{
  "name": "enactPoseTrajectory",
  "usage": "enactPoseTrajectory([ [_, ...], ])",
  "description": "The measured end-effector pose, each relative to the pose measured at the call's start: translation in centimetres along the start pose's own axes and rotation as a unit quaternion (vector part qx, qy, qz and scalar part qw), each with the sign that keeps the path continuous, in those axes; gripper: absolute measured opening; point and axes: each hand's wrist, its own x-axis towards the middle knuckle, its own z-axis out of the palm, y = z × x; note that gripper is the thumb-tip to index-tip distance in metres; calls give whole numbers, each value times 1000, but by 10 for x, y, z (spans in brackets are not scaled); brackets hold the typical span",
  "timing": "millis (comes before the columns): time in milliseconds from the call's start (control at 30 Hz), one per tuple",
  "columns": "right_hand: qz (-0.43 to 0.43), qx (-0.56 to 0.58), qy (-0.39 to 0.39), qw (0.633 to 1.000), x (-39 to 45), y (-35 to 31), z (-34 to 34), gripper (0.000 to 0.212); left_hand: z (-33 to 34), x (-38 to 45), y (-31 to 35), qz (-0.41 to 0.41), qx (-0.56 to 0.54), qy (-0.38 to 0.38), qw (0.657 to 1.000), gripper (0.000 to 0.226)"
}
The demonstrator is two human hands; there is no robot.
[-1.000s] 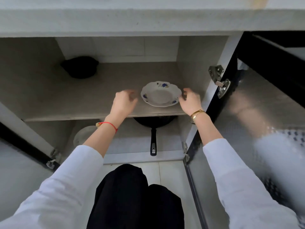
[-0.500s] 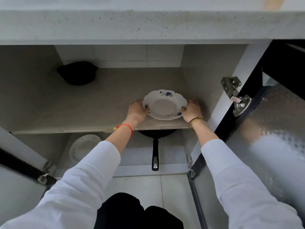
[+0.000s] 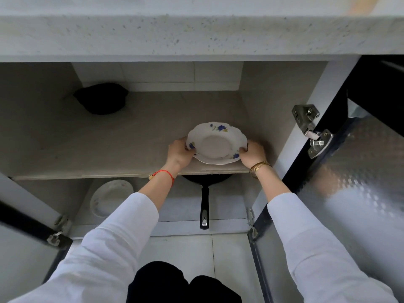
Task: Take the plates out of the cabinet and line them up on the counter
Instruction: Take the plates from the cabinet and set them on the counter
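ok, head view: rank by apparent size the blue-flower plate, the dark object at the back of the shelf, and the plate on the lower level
1. blue-flower plate
2. dark object and lower plate: these look alike, and the lower plate is partly hidden by the shelf edge and a sleeve, so no ranking between them.

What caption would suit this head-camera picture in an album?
Both hands, left and right, grip a white scalloped plate with blue flowers on the cabinet's upper shelf.
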Motion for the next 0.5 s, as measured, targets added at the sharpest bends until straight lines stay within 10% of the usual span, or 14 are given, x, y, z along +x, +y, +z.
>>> enactPoseTrajectory([
  [500, -135, 124, 47, 982, -122, -32, 11, 27, -72, -131, -31, 40, -21, 98, 994, 28],
])
